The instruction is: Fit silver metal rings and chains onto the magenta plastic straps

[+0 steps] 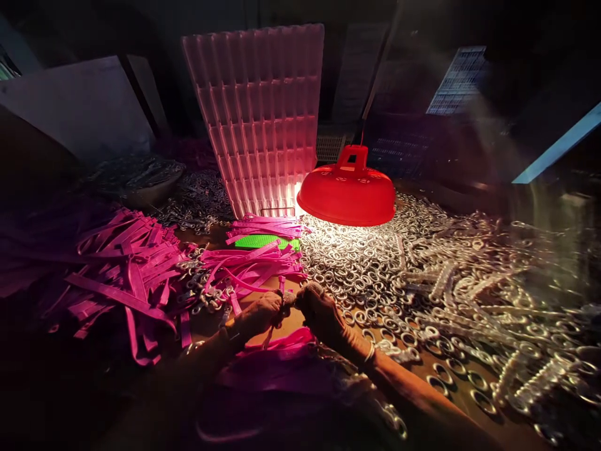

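My left hand point(263, 312) and my right hand point(326, 313) meet close together over the table, fingers closed in a pinch. A pink strap point(282, 284) shows at the left fingertips, and a thin strip hangs below that hand. What the right fingers pinch is hidden by the fingers. Pale coverings seem to wrap some fingertips. Just beneath my hands lies a bundle of pink straps point(291, 341). Beyond them, more pink straps point(253, 266) lie on and around a green perforated tray point(263, 242).
A red lamp point(347, 195) hangs low ahead, lighting a wide heap of metal rings point(347, 263) to the right. Pink straps point(136, 269) are piled left. A ribbed translucent panel point(267, 113) stands behind; beaded strips point(441, 282) lie at right.
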Tool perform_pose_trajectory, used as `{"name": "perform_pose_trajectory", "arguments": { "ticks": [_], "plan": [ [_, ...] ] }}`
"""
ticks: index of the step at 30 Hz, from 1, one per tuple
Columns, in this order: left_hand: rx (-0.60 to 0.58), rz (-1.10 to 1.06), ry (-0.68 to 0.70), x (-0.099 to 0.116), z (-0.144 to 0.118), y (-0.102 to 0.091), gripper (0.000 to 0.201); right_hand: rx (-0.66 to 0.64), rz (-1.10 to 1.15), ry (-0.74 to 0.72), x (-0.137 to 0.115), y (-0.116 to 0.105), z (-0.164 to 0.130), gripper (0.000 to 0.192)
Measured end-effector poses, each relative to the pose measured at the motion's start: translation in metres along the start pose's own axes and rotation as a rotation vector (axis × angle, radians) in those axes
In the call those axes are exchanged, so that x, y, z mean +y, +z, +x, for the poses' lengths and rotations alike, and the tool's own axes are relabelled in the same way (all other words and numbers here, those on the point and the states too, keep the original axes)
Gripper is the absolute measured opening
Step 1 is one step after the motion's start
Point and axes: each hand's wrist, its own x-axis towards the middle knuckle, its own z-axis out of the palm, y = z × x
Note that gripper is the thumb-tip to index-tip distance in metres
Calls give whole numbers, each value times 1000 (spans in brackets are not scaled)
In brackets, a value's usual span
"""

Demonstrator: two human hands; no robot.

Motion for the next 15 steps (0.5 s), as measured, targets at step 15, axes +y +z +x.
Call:
{"name": "perform_pose_trajectory", "arguments": {
  "ticks": [15],
  "plan": [
    [145,-254,167,-3,34,17,45,-11,477,442,15,-38,50,32]
  ]
}}
